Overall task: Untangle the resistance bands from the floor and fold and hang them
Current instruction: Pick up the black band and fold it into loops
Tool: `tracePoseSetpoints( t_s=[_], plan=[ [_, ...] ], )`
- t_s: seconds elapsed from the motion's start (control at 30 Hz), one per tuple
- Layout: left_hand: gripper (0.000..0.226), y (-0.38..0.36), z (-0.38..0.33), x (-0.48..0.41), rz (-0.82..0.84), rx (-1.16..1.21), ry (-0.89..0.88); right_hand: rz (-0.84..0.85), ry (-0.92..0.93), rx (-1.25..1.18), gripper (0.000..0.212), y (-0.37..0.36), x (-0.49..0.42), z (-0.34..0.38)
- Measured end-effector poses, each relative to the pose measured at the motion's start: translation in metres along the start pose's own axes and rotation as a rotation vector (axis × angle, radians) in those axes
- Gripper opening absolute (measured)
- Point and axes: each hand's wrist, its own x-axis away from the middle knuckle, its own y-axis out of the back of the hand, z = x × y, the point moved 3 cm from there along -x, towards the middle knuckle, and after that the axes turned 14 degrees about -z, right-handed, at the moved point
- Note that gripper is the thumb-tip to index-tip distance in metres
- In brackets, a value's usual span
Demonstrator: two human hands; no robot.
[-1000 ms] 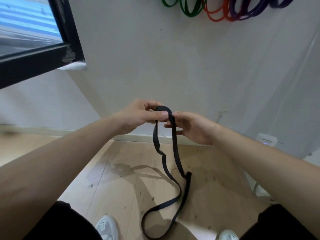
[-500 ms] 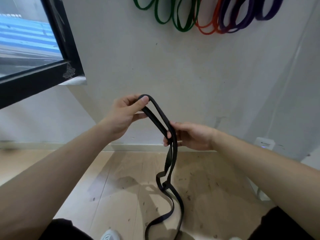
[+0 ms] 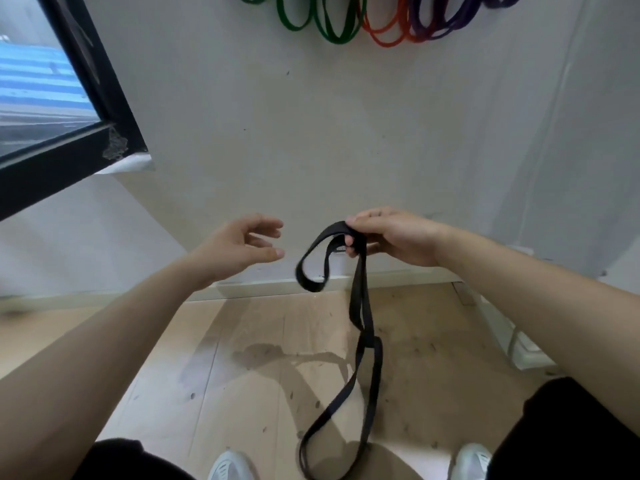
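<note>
A black resistance band [image 3: 360, 313] hangs from my right hand [image 3: 394, 237], which grips it near one end. A short loop of it droops to the left of that hand, and the long part trails down with a twist toward the floor between my shoes. My left hand [image 3: 242, 245] hovers a little to the left of the loop with relaxed fingers, holding nothing. Green bands [image 3: 325, 19], an orange band [image 3: 384, 32] and purple bands [image 3: 446, 22] hang on the wall at the top of the view.
A white wall stands straight ahead with a baseboard [image 3: 263, 287] at its foot. A black window frame [image 3: 86, 109] juts out at the upper left. The wooden floor [image 3: 242, 393] lies below, with my white shoes [image 3: 228, 467] at the bottom edge.
My left hand has let go of the band's top loop and moved left. The loop has dropped over to hang from my right hand, which now sits higher.
</note>
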Motion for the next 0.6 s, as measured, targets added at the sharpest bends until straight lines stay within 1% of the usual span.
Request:
tracePoseSetpoints(
  t_s=[0.07, 0.17, 0.2, 0.27, 0.33, 0.4, 0.47, 0.5, 0.6],
  plan=[
    [0.064, -0.012, -0.018, -0.002, -0.004, 0.044, -0.078, 0.005, 0.041, 0.041, 0.032, 0.001, 0.002, 0.008],
    [0.068, -0.035, -0.042, 0.0, 0.081, 0.04, -0.193, -0.001, 0.046, 0.065, 0.033, 0.005, 0.005, 0.012],
    [0.065, -0.043, -0.048, 0.001, 0.109, 0.024, -0.225, -0.005, 0.044, 0.062, 0.033, 0.007, 0.006, 0.012],
    [0.049, -0.056, -0.058, 0.003, 0.137, 0.024, -0.276, -0.002, 0.041, 0.048, 0.033, 0.01, 0.008, 0.011],
    [0.029, -0.063, -0.062, 0.002, 0.112, 0.068, -0.307, 0.018, 0.029, 0.041, 0.032, 0.013, 0.01, 0.01],
    [0.016, -0.065, -0.064, -0.001, 0.088, 0.111, -0.294, 0.032, 0.015, 0.033, 0.032, 0.014, 0.013, 0.008],
    [0.013, -0.067, -0.065, -0.003, 0.1, 0.128, -0.282, 0.037, 0.002, 0.008, 0.031, 0.015, 0.016, 0.006],
    [0.016, -0.068, -0.067, -0.002, 0.11, 0.134, -0.281, 0.034, -0.004, -0.008, 0.03, 0.016, 0.017, 0.005],
    [0.032, -0.073, -0.075, 0.003, 0.162, 0.21, -0.251, 0.029, -0.012, -0.034, 0.029, 0.022, 0.021, 0.003]
  ],
)
